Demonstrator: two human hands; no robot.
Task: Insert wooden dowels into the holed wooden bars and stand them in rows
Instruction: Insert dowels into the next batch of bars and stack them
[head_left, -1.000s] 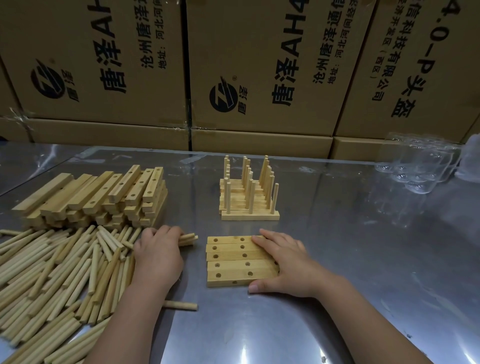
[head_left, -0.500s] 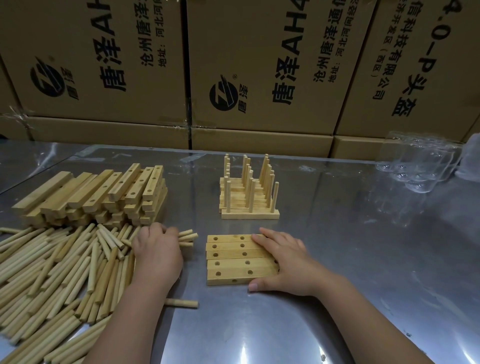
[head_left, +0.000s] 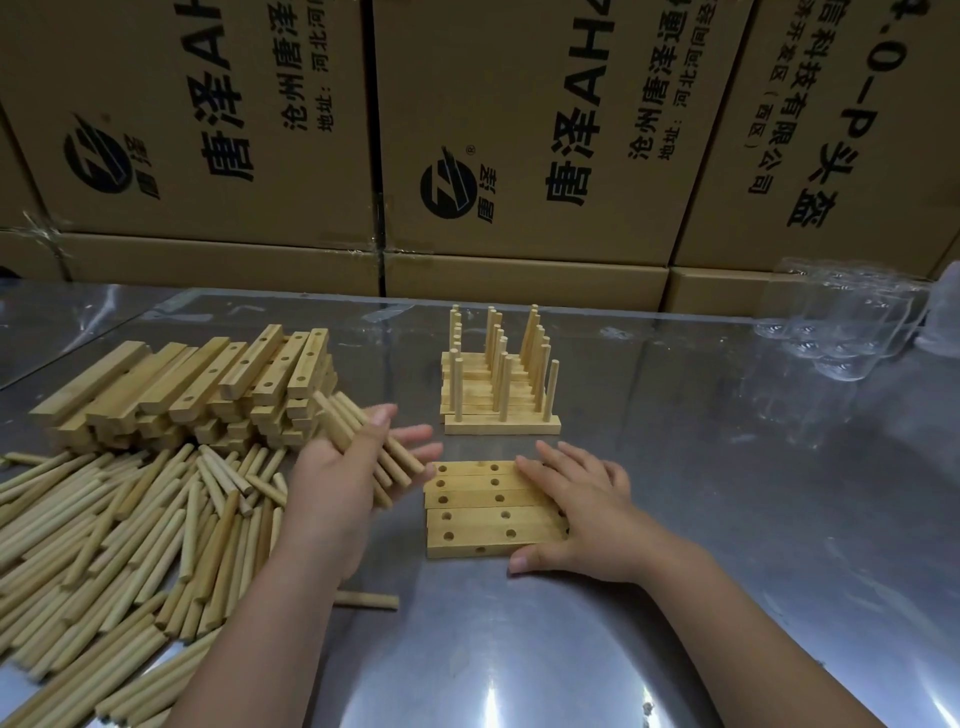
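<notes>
Across the left palm, pinned by the thumb, lies a handful of dowels (head_left: 363, 441). A second ago the left hand (head_left: 332, 483) lay knuckles-up on the loose dowel pile (head_left: 104, 545); now it is lifted and turned, its fingers stretched under the sticks, tips just short of the flat holed bars (head_left: 483, 514). The pick looks finished, with insertion next. The right hand (head_left: 587, 514) has not moved, its straight, slightly spread fingers pressing the bars' right ends, so the left and middle holes stay bare. Just beyond both sets of fingertips stands the finished rack (head_left: 498, 384), easily knocked. The bar stack (head_left: 192, 384) crowds the left knuckles, and a stray dowel (head_left: 366, 601) lies by that wrist. Bare steel table (head_left: 727, 519) opens right of the right hand, with the clear jars (head_left: 841, 327) well apart.
</notes>
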